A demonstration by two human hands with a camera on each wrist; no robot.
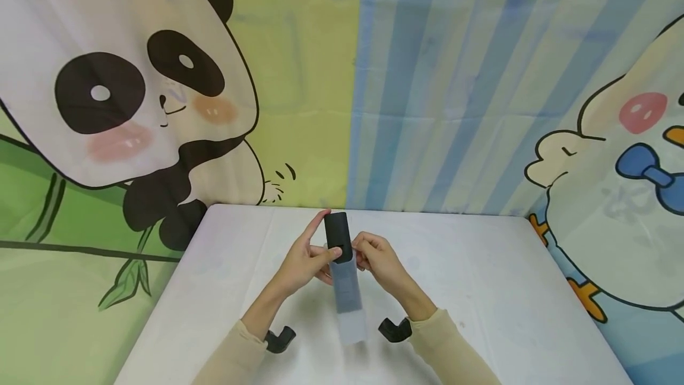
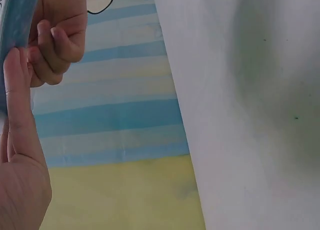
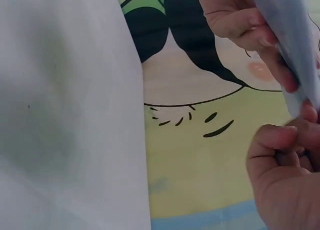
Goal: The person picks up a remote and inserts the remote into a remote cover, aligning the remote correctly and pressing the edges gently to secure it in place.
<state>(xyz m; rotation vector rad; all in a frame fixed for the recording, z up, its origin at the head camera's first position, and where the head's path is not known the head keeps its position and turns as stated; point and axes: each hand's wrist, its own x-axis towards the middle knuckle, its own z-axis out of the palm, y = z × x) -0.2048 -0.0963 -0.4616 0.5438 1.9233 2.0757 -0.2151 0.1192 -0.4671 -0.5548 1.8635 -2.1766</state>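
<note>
A black oblong box (image 1: 338, 230) stands partly inside a long translucent plastic sleeve (image 1: 348, 293), which hangs down toward the front. My left hand (image 1: 301, 263) holds the box from the left, thumb across its front and a finger stretched to its top end. At the opposite side, my right hand (image 1: 380, 259) pinches the edge near the sleeve's mouth with curled fingers. In the left wrist view the bluish sleeve (image 2: 17, 19) is cut off by the frame edge. The right wrist view shows the sleeve (image 3: 290, 29) between both hands; the fingertips are partly hidden.
A white table (image 1: 240, 236) lies under the hands. Behind it hangs a printed curtain (image 1: 299, 76) with a panda and stripes. Black curved pieces (image 1: 395, 330) sit by the wrists, near the beige sleeve cuffs (image 1: 443, 337).
</note>
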